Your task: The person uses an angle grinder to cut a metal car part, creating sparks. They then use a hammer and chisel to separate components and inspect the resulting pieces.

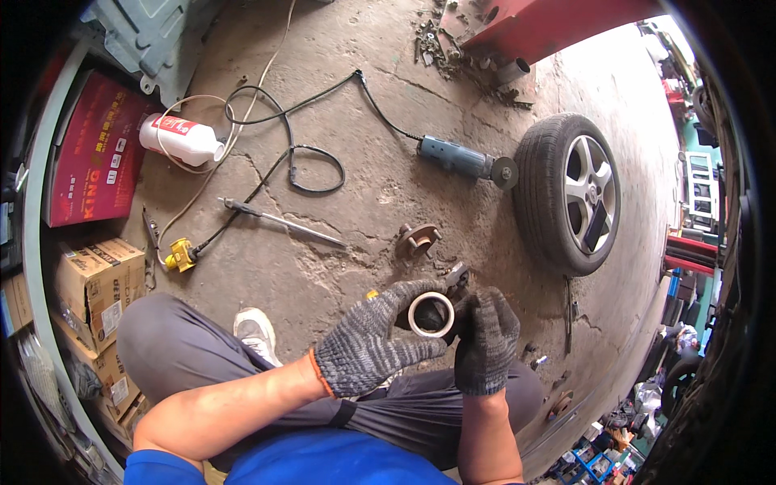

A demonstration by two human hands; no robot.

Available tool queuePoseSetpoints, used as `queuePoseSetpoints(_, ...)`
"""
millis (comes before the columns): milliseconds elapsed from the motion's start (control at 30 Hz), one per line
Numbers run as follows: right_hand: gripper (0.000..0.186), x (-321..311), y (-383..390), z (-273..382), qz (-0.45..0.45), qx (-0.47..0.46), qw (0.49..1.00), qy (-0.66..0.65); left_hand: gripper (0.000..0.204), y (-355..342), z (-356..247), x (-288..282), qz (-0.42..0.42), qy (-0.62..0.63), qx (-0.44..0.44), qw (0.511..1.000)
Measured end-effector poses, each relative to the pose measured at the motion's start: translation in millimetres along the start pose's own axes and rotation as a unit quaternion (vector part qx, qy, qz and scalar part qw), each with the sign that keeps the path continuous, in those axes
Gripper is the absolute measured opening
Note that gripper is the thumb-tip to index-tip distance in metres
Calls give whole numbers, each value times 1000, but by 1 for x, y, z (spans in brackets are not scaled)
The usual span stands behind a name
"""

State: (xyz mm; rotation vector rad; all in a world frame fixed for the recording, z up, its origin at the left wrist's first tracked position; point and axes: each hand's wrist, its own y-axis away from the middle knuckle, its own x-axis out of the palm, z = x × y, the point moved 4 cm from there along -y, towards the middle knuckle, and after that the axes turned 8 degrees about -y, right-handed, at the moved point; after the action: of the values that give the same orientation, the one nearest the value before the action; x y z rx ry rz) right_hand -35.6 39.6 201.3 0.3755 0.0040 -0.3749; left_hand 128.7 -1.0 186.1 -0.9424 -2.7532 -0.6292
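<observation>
A shiny metal ring (413,323), like a bearing race, faces up between my two gloved hands, with something dark showing inside it. My left hand (364,338), in a grey knit glove with an orange cuff, has its thumb and fingers curled around the ring's left side. Close against the right side is my right hand (487,343), fingers bent together; whether it grips the ring or something small is hidden. Just beyond my fingers, a metal part (457,275) shows in part. A rusty wheel hub flange with studs (418,241) lies on the floor farther off.
An angle grinder (453,155) with a black cord lies ahead, beside an upright wheel (533,194). Left are a long screwdriver-like bar (291,228), a yellow socket (180,255), a white bottle (182,141), a red box (97,162) and cardboard boxes (101,283). A red steel base (541,32) stands far.
</observation>
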Motion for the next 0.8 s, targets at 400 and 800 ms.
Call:
queuePoseSetpoints(400, 11, 3, 5, 5, 73, -331, 884, 322, 60, -2, 12, 7, 24, 3, -14, 1000)
queuePoseSetpoints(800, 21, 3, 2, 0, 79, -185, 956, 214, 61, -2, 13, 7, 28, 9, 9, 1000)
